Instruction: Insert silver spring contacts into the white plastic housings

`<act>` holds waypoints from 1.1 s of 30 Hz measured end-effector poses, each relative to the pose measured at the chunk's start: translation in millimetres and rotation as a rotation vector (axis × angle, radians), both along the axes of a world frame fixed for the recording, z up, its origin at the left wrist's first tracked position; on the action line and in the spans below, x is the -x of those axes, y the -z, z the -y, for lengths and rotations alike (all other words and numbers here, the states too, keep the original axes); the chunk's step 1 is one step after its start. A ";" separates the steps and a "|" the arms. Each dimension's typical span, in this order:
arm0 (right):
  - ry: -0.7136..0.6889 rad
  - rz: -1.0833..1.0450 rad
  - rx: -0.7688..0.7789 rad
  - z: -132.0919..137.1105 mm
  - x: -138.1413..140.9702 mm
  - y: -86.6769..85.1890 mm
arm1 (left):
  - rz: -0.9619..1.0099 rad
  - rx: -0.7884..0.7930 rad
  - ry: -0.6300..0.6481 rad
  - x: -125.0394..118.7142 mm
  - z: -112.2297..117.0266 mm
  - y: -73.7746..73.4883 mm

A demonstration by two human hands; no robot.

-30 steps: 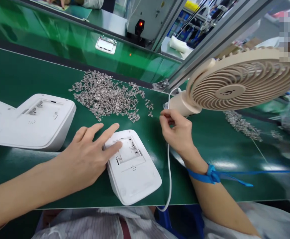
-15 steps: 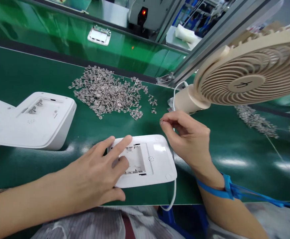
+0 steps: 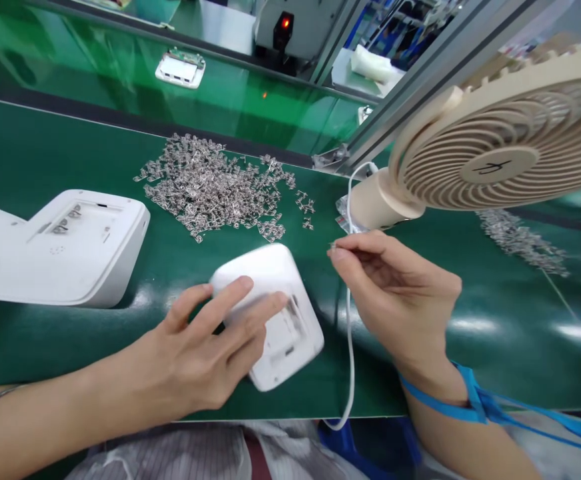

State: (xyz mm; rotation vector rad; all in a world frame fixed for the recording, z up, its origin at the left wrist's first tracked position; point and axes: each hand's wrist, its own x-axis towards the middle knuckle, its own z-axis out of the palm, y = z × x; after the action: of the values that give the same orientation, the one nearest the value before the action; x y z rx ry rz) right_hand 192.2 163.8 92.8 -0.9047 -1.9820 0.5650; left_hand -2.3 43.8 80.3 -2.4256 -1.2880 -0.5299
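Observation:
My left hand (image 3: pixel 205 353) lies on a small white plastic housing (image 3: pixel 270 313) near the table's front edge, fingers spread over its open back. The housing is blurred from motion. My right hand (image 3: pixel 395 287) hovers just right of it, thumb and forefinger pinched on a tiny metal clip (image 3: pixel 333 248). A blue strap (image 3: pixel 475 400) circles my right wrist. A heap of several small metal clips (image 3: pixel 210 187) lies on the green mat (image 3: pixel 30 153) beyond the housing.
Another white housing (image 3: pixel 65 247) rests at the left. A beige desk fan (image 3: pixel 495 160) stands at the right, its white cable (image 3: pixel 350 347) running down past my right hand. A second clip pile (image 3: pixel 520 240) lies behind the fan. A white part (image 3: pixel 179 68) sits on the far conveyor.
My left hand has turned the small housing round on the mat. My right hand has moved from beside the fan base toward me with the clip pinched.

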 end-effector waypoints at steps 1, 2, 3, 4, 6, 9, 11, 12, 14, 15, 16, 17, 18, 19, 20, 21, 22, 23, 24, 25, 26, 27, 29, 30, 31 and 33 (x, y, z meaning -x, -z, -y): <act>-0.020 -0.002 0.034 3.6 1.4 -0.4 | -0.006 -0.020 -0.012 -1.0 0.1 1.6; -0.057 0.001 0.075 7.4 3.2 -0.4 | -0.010 -0.029 -0.021 -2.0 0.5 2.9; -0.108 0.010 0.114 11.0 5.3 0.1 | -0.012 -0.033 -0.029 -3.2 1.0 4.1; -0.164 0.027 0.145 14.3 7.6 0.9 | -0.016 -0.040 -0.036 -4.4 1.9 5.1; -0.250 0.088 0.144 19.7 12.5 3.2 | -0.034 -0.055 -0.045 -7.2 3.9 6.4; -0.272 0.210 0.010 24.6 19.2 7.1 | -0.090 -0.077 -0.059 -11.7 7.0 7.7; -0.247 0.279 -0.096 26.5 22.5 10.0 | -0.125 -0.090 -0.079 -13.9 8.2 8.2; -0.228 0.307 -0.151 27.3 24.0 11.7 | -0.143 -0.096 -0.091 -14.7 8.6 8.4; -0.178 0.364 -0.270 29.1 26.5 15.2 | -0.177 -0.102 -0.107 -15.5 8.9 8.7; -0.155 0.390 -0.326 30.0 27.7 16.8 | -0.190 -0.104 -0.114 -15.7 9.0 8.8; -0.137 0.411 -0.377 30.9 28.7 18.3 | -0.200 -0.105 -0.121 -15.8 8.9 8.9; -0.122 0.426 -0.421 31.6 29.7 19.5 | -0.206 -0.109 -0.126 -16.0 8.6 9.0; -0.113 0.436 -0.452 32.2 30.5 20.3 | -0.209 -0.112 -0.129 -16.3 8.2 9.1; -0.108 0.437 -0.474 32.7 31.1 20.9 | -0.213 -0.113 -0.130 -16.7 7.7 9.2; -0.105 0.434 -0.489 32.9 31.5 21.1 | -0.217 -0.112 -0.129 -17.2 7.1 9.4; -0.107 0.429 -0.492 32.9 31.8 21.0 | -0.221 -0.111 -0.130 -17.7 6.5 9.5; -0.114 0.425 -0.484 32.8 32.0 20.7 | -0.226 -0.110 -0.131 -18.3 5.9 9.6; -0.123 0.423 -0.470 32.6 32.1 20.2 | -0.231 -0.108 -0.132 -18.8 5.5 9.6; -0.129 0.421 -0.453 32.4 32.1 19.6 | -0.236 -0.108 -0.136 -19.2 5.2 9.4; -0.131 0.422 -0.435 32.1 32.2 18.9 | -0.238 -0.110 -0.137 -19.6 5.2 9.2; -0.134 0.428 -0.417 32.0 32.2 18.2 | -0.240 -0.108 -0.139 -19.9 5.2 8.9; -0.136 0.434 -0.401 31.8 32.3 17.6 | -0.243 -0.105 -0.141 -20.2 5.4 8.6; -0.146 0.450 -0.374 31.7 32.3 16.4 | -0.244 -0.096 -0.147 -20.9 5.5 8.3; -0.153 0.455 -0.360 31.6 32.2 15.9 | -0.239 -0.094 -0.155 -21.2 5.3 8.3; -0.159 0.459 -0.348 31.4 32.0 15.4 | -0.230 -0.093 -0.160 -21.6 4.9 8.5; -0.172 0.464 -0.329 30.8 31.4 14.3 | -0.207 -0.099 -0.164 -22.4 4.0 9.2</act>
State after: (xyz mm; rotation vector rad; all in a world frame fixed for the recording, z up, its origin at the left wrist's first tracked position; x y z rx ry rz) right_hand 160.8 133.0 78.5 -0.7053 -2.4952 0.1114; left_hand 20.1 39.8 71.1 -2.2049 -1.3234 -0.2826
